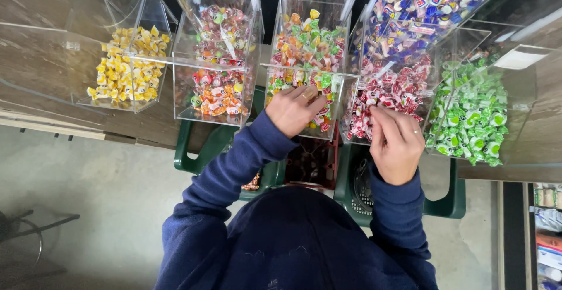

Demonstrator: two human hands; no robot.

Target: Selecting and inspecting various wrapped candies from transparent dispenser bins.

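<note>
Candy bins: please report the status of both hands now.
Left hand inside the mixed-colour candy bin, fingers curled. Right hand at the red-and-white candy bin, pinching wrappers. Nothing in the way.
</note>
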